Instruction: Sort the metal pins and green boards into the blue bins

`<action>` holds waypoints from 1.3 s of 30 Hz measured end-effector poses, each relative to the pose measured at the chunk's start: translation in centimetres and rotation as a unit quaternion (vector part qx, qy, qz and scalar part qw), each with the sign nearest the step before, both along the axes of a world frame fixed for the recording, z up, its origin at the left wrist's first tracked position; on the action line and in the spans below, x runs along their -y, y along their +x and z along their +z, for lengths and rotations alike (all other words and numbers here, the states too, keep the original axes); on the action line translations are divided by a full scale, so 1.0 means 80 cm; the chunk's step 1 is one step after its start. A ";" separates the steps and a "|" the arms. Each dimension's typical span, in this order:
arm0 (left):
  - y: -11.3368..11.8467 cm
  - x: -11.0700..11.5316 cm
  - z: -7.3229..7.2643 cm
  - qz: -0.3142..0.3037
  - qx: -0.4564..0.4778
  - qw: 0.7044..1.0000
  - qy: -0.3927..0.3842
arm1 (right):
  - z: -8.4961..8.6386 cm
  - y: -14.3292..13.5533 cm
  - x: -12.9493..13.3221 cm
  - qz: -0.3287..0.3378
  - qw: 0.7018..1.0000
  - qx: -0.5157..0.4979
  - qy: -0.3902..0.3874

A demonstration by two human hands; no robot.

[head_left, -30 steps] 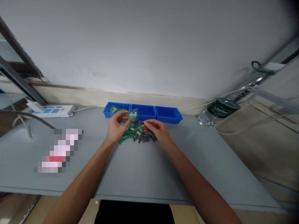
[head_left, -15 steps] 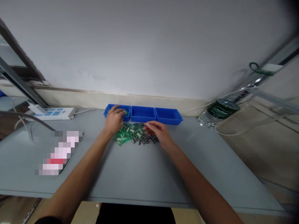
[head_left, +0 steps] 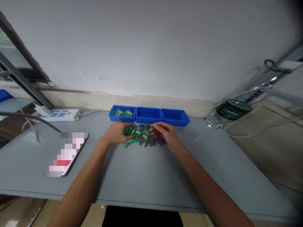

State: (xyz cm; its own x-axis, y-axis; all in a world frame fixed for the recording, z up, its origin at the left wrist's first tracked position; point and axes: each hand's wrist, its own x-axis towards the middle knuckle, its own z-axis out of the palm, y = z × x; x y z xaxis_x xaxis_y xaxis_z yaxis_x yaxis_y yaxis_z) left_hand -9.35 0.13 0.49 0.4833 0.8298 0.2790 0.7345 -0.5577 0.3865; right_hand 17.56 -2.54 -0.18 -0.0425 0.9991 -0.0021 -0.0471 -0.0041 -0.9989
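A mixed pile of small green-bagged pieces [head_left: 142, 130] and dark metal pins [head_left: 151, 141] lies on the grey table. My left hand [head_left: 115, 133] is at the pile's left side, thumb and fingers apart around some green pieces, gripping none visibly. On the right side, my right hand [head_left: 168, 135] is curled at the pins, thumb and forefinger close together; whatever they hold is too small to make out. Behind the pile stand three blue bins in a row. Green pieces lie in the left bin [head_left: 122, 119]; the middle bin [head_left: 149, 120] and right bin [head_left: 175, 122] show bare insides.
A white power strip [head_left: 62, 115] with a plug and cables sits at the back left. A phone with a blurred-out screen [head_left: 67, 154] lies at the left. A large water bottle [head_left: 228, 113] lies tilted at the back right, beside a white cable. The wall [head_left: 151, 56] rises behind.
My left hand has come back from the left bin down to the pile's left side, uncovering the green pieces in that bin. My right hand stays by the pins. The view has shifted slightly.
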 end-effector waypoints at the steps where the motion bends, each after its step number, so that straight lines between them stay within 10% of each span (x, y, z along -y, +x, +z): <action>1: 0.000 0.000 0.000 -0.005 -0.004 1.000 0.001 | 0.000 0.000 0.000 -0.001 1.000 0.002 -0.001; 11: 0.001 -0.012 -0.008 0.052 0.120 0.991 0.007 | -0.004 0.000 -0.003 -0.007 1.000 0.002 0.003; 17: 0.022 -0.003 0.005 0.003 0.362 0.921 -0.146 | -0.001 -0.010 0.003 0.001 0.997 0.038 0.064; 28: 0.052 0.019 0.018 -0.068 0.427 0.862 -0.264 | -0.001 -0.024 0.012 0.017 0.999 -0.023 0.040; 34: 0.049 -0.014 0.000 0.070 0.483 0.870 -0.068 | 0.004 -0.022 0.008 -0.016 0.999 -0.049 0.010; 39: 0.022 -0.043 0.002 0.171 0.219 0.942 0.190 | 0.006 -0.013 0.006 -0.007 0.999 -0.034 0.005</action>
State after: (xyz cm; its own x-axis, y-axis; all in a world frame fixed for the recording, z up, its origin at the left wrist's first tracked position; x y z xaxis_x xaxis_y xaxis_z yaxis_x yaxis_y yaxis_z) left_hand -7.59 3.59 0.67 -0.0241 0.7165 0.6972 0.7128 -0.4767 0.5145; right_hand 16.55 -3.06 0.30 -0.0280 0.9996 0.0098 -0.1139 0.0065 -0.9935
